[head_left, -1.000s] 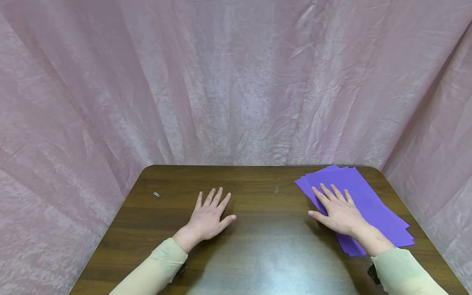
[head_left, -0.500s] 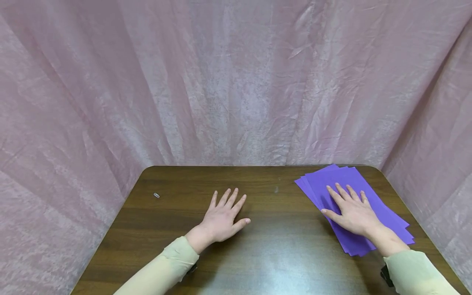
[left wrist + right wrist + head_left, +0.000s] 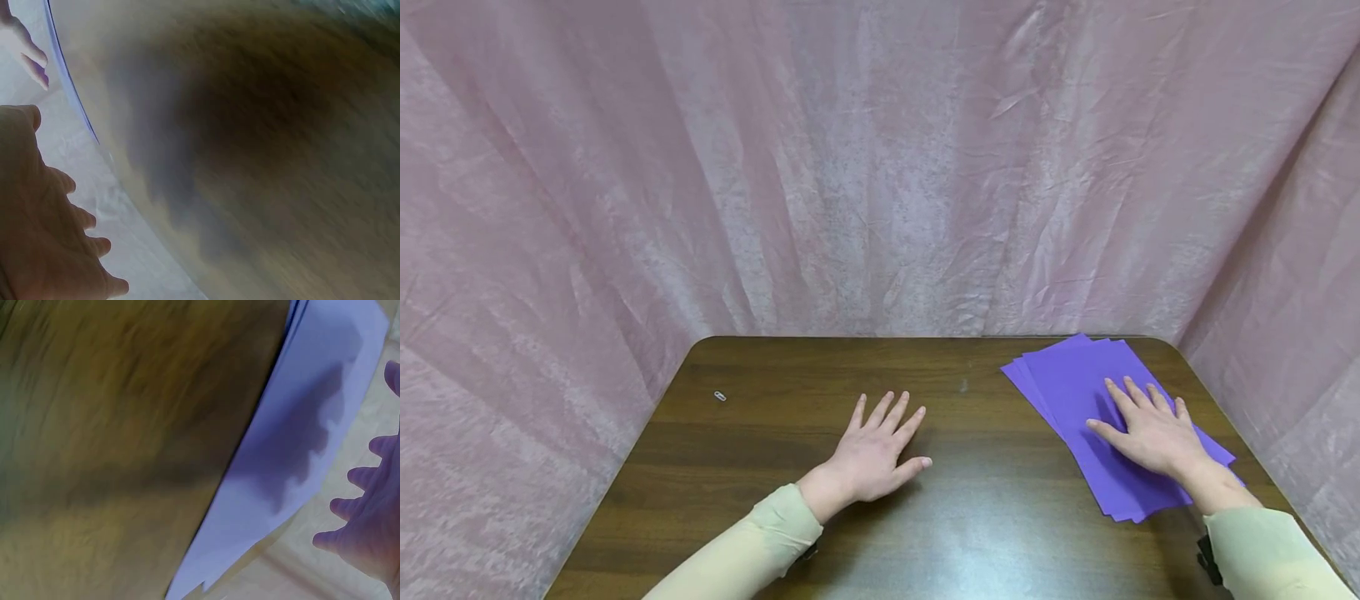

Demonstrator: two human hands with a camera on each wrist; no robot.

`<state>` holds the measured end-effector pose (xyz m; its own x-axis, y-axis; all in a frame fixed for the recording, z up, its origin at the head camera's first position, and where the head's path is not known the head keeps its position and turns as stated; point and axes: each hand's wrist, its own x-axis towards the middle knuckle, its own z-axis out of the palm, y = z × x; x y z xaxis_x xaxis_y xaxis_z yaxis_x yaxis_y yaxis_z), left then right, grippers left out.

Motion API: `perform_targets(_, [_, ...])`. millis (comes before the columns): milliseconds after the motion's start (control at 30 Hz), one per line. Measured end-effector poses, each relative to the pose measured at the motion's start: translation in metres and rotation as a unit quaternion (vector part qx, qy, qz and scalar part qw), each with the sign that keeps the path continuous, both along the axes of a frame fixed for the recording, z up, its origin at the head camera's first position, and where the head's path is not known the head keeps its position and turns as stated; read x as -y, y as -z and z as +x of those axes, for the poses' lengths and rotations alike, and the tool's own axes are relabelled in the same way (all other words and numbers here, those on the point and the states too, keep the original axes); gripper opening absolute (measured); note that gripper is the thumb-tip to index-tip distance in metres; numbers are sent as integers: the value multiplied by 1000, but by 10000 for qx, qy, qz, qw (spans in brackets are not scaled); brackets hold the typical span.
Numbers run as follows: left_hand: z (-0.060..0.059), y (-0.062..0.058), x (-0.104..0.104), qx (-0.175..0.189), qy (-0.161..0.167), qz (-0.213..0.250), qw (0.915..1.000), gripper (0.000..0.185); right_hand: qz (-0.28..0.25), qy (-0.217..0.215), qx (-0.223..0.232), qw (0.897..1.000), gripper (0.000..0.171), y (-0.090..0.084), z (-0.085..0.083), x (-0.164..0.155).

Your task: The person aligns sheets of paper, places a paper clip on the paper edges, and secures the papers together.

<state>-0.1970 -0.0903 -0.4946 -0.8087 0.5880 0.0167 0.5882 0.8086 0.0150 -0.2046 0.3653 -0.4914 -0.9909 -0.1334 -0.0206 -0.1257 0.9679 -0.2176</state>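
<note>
Nearest, the left hand (image 3: 874, 454) lies flat on the table (image 3: 760, 450), fingers straight and spread, holding nothing. Just beyond, the right hand (image 3: 1153, 433) rests palm-down with straight fingers on the purple sheets (image 3: 1075, 375), fanned at the table's far right corner. A paperclip (image 3: 720, 397) lies far left.

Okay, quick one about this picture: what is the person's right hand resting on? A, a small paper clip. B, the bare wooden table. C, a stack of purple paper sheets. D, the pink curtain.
C: in the head view the right hand lies with its fingers spread flat on the stack of purple paper sheets at the table's right side, while the left hand is over bare wood.
</note>
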Motion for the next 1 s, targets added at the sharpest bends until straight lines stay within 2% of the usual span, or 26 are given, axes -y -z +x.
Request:
perform_targets(400, [9,-7,-22,-54,306,-40,9995,77,-125,408,319,9986,99,2,2,-31])
perform_targets(667, [13,-14,-49,-107,570,-84,9983,78,-117,549,357,9978,101,5,3,-46])
perform_targets(1000, [22,-9,-85,-229,854,-345,9955,79,-177,585,485,9969,100,6,4,-54])
